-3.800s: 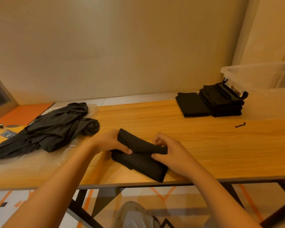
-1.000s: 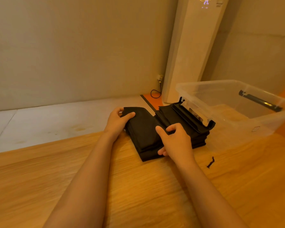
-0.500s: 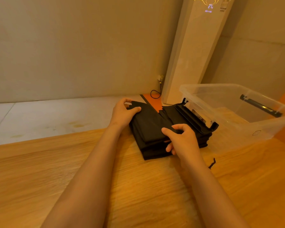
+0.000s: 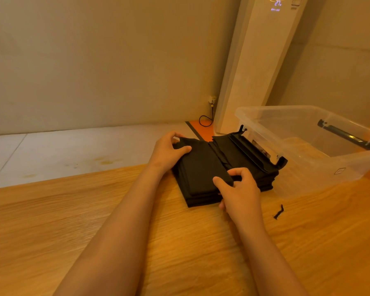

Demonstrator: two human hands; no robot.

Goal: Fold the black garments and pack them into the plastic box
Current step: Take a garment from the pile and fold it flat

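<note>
A wooden table [image 4: 73,231] stands before beige walls [image 4: 94,60], a pale floor [image 4: 73,150] and a white tower unit [image 4: 254,71].

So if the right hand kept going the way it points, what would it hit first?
The right hand pinches the top folded garment; going on, it would probably meet the neighbouring black stack, well before the plastic box. Depth is unclear.

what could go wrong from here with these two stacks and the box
The left hand and right hand seem to pinch only the top layers of the left stack; lifting now might leave lower folds behind or let them fall open. The black latch of the plastic box lies over the right stack and could snag it when that stack is moved.
</note>
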